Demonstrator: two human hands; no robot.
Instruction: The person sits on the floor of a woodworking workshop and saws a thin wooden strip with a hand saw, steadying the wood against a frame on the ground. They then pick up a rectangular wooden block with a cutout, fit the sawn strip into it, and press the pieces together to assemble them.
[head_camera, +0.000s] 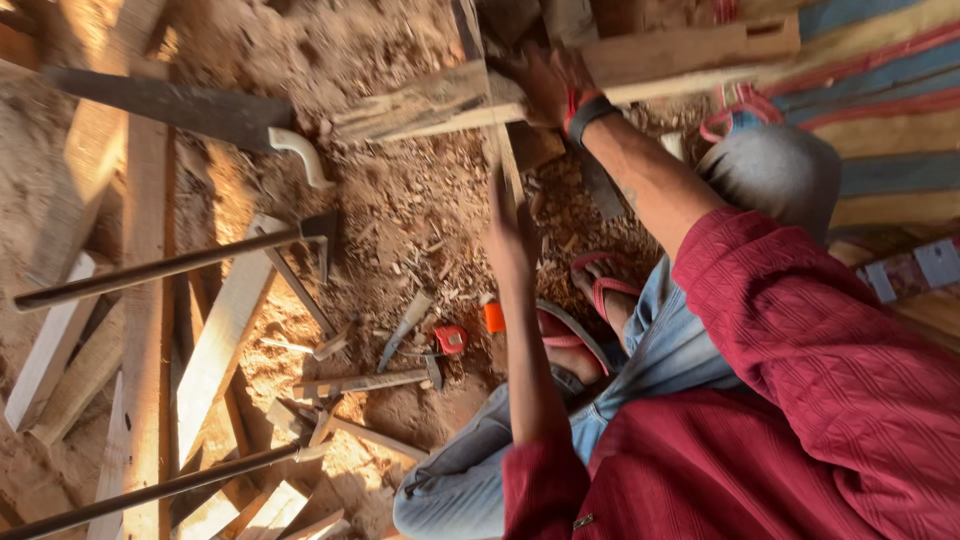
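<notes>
Wooden beam (440, 100) gripped by right hand (545, 85), left hand (508, 245) apparently grasping upright stick (505, 165)

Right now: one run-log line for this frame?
left hand: on thin wooden strip | right hand: gripping wooden beam | nearby: hammer, handsaw, sawdust floor

Wood workshop, work done on ground. Dirt floor (400, 200) covered in sawdust and wood chips. Planks (215, 340) lie around. Handsaw (190, 112), hammer (375, 380), chisel (405, 328) on floor.
</notes>
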